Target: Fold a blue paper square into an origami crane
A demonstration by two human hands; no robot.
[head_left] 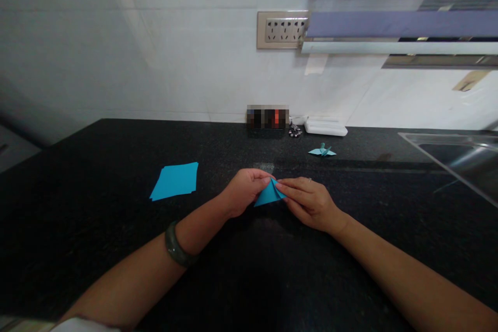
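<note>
A folded sheet of blue origami paper [268, 195] is held between my two hands just above or on the dark countertop; I cannot tell whether it touches. It shows a pointed, triangular shape with a slanting flap. My left hand [247, 189] pinches its upper left edge, thumb on the front. From the other side, my right hand [307, 199] grips the right part, its fingers covering that edge. To the left lies a small stack of square blue paper [175, 180]. Beyond my right hand sits a folded light-blue paper crane [322, 151].
The black speckled countertop [97, 228] runs back to a tiled wall. Against it stand a blurred-out dark box [267, 118], a beaded item [295, 130] and a white object [326, 126]. A metal sink [467, 158] lies at right; a wall socket [282, 30] and purple blind [389, 0] are above.
</note>
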